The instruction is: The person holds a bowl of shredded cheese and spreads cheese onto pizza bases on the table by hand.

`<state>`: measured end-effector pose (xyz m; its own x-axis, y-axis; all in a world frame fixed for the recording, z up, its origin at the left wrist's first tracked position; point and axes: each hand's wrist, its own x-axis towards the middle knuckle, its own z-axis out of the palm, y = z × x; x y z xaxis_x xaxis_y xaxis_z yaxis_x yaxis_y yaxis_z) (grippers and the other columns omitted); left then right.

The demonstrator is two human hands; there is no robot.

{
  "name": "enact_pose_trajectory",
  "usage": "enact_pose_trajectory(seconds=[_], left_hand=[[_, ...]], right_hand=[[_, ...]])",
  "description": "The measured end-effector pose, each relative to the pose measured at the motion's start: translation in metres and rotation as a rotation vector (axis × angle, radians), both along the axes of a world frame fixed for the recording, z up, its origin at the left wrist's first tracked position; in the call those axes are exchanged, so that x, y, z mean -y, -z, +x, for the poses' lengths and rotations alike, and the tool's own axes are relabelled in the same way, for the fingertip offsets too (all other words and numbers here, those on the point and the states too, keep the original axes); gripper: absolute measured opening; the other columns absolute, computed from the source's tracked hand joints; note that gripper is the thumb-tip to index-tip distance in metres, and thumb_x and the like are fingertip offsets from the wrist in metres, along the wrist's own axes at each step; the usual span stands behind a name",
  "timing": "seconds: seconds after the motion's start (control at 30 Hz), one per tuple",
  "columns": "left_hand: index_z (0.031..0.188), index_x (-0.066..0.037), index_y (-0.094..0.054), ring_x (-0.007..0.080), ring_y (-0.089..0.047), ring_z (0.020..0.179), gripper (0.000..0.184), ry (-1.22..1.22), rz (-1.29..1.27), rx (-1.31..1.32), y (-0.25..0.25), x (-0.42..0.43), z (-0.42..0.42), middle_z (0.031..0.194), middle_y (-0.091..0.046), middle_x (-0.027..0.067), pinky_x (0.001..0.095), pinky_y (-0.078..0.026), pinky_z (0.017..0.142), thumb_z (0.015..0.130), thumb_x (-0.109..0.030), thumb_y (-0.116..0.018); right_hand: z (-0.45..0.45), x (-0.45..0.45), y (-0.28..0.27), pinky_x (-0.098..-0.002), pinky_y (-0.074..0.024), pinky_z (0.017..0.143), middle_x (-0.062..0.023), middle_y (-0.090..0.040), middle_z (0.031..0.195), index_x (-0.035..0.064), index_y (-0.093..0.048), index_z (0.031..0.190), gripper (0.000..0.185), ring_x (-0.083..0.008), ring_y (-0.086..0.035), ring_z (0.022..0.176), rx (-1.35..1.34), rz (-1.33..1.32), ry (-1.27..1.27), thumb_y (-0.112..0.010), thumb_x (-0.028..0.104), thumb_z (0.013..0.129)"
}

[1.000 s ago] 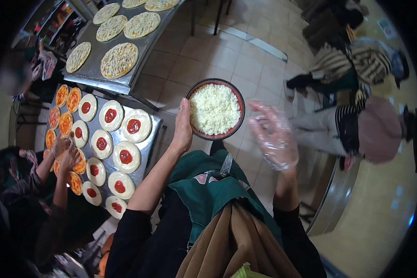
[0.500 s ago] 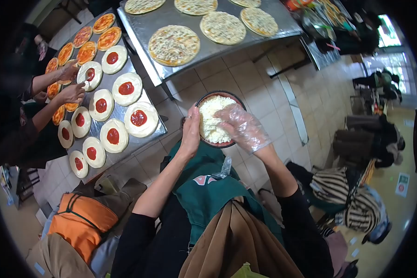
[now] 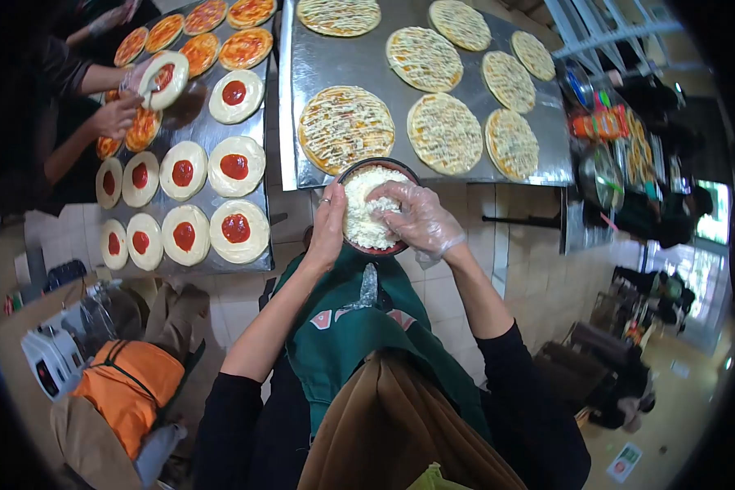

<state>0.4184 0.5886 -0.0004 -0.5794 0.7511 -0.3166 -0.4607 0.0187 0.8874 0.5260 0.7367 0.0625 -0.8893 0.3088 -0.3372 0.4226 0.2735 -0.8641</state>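
My left hand [image 3: 327, 226] grips the left side of a dark round bowl [image 3: 412, 170], which I hold in front of my green apron. White grated cheese [image 3: 364, 206] fills the bowl nearly to its rim. Over the bowl's right side, my right hand [image 3: 420, 219] wears a clear plastic glove. Its fingers are curled into the cheese, closed around some of it. Just beyond the bowl, a large pizza [image 3: 346, 129] topped with cheese and pale sauce stripes lies on a metal table [image 3: 314, 61].
More cheese-topped pizzas [image 3: 445, 133] lie on that table. On the left table [image 3: 253, 208] are dough rounds [image 3: 237, 226] with red sauce. A co-worker's hands [image 3: 114, 114] hold up a sauced dough round [image 3: 165, 80]. A person in an orange apron [image 3: 131, 384] is at lower left.
My view has turned, and the bowl is now close to the table of cheese-topped pizzas. My right fingers have curled further into the cheese. The co-worker has lifted a dough round.
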Motion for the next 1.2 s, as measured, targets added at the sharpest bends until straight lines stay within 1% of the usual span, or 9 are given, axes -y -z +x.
enact_pose_trajectory(seconds=[0.03,0.13,0.4,0.47,0.53,0.7,0.83,0.93,1.2], left_hand=[[0.139,0.004,-0.039,0.0183,-0.044,0.124,0.059,-0.026,0.013,0.03,0.008,-0.005,-0.003,0.134,-0.049,0.0129,0.0297,-0.032,0.107,0.105,-0.044,-0.032],[0.138,0.004,-0.039,0.0159,-0.046,0.121,0.06,-0.168,0.0,0.058,0.006,-0.027,0.0,0.132,-0.05,0.011,0.0284,-0.033,0.105,0.105,-0.046,-0.032],[0.136,0.006,-0.043,0.0179,-0.05,0.123,0.065,-0.485,0.066,0.194,0.053,-0.056,0.016,0.136,-0.051,0.0131,0.0306,-0.037,0.106,0.104,-0.049,-0.032],[0.14,0.002,-0.04,0.0209,-0.054,0.123,0.069,-0.569,-0.009,0.126,0.088,-0.042,0.028,0.137,-0.052,0.0146,0.0342,-0.042,0.106,0.102,-0.055,-0.033],[0.14,0.002,-0.039,0.0226,-0.054,0.124,0.071,-0.655,0.032,0.239,0.075,-0.033,0.04,0.137,-0.052,0.0158,0.0357,-0.043,0.106,0.101,-0.056,-0.032],[0.142,0.001,-0.037,0.0238,-0.051,0.127,0.071,-0.825,-0.03,0.306,0.068,-0.005,0.071,0.141,-0.047,0.0153,0.0373,-0.04,0.108,0.101,-0.057,-0.032],[0.144,-0.001,-0.034,0.0251,-0.049,0.128,0.071,-0.947,-0.029,0.4,0.056,0.007,0.091,0.141,-0.047,0.0147,0.0388,-0.039,0.109,0.101,-0.057,-0.033],[0.145,-0.002,-0.033,0.0254,-0.048,0.129,0.071,-0.997,0.001,0.425,0.055,0.011,0.098,0.143,-0.046,0.0138,0.0391,-0.038,0.11,0.101,-0.057,-0.032],[0.144,0.002,-0.032,0.0247,-0.046,0.131,0.072,-1.053,-0.054,0.416,0.048,0.014,0.093,0.144,-0.044,0.0159,0.0375,-0.037,0.11,0.102,-0.056,-0.031]], right_hand=[[-0.01,-0.008,-0.012,-0.0198,-0.0494,0.056,-0.001,-0.063,0.087,0.0049,-0.064,0.112,0.023,-0.004,-0.057,0.066,0.033,-0.269,0.089,-0.068,0.014,0.091],[-0.031,-0.05,-0.012,-0.0205,-0.0498,0.057,-0.0007,-0.064,0.085,0.0046,-0.066,0.112,0.024,-0.0038,-0.057,0.065,0.171,-0.474,-0.037,-0.068,0.017,0.092],[-0.098,-0.158,-0.015,-0.0186,-0.0504,0.059,-0.0001,-0.066,0.091,0.006,-0.067,0.108,0.024,-0.0047,-0.06,0.069,0.176,-0.487,-0.262,-0.068,0.024,0.092],[-0.117,-0.177,0.005,-0.0206,-0.051,0.061,-0.0002,-0.067,0.092,0.0071,-0.07,0.104,0.021,-0.0052,-0.06,0.072,0.224,-0.363,-0.308,-0.068,0.024,0.092],[-0.137,-0.183,0.024,-0.0224,-0.0513,0.062,-0.0005,-0.068,0.091,0.007,-0.071,0.103,0.02,-0.0056,-0.06,0.074,0.289,-0.168,-0.427,-0.068,0.023,0.092],[-0.168,-0.168,0.092,-0.0274,-0.0504,0.062,-0.0076,-0.069,0.079,0.0068,-0.072,0.106,0.023,-0.0096,-0.061,0.068,0.008,0.002,-0.551,-0.068,0.022,0.089],[-0.193,-0.174,0.082,-0.0347,-0.0507,0.068,-0.0082,-0.069,0.078,0.0062,-0.07,0.106,0.02,-0.0172,-0.065,0.073,0.138,0.065,-0.441,-0.062,0.017,0.092],[-0.198,-0.174,0.088,-0.0359,-0.0507,0.069,-0.0132,-0.069,0.08,0.006,-0.069,0.107,0.019,-0.0208,-0.065,0.073,-0.038,0.333,-0.546,-0.059,0.014,0.092],[-0.213,-0.168,0.098,-0.0407,-0.0524,0.076,-0.0195,-0.069,0.091,0.0069,-0.07,0.106,0.021,-0.0319,-0.068,0.083,-0.047,0.468,-0.638,-0.058,0.013,0.09]])
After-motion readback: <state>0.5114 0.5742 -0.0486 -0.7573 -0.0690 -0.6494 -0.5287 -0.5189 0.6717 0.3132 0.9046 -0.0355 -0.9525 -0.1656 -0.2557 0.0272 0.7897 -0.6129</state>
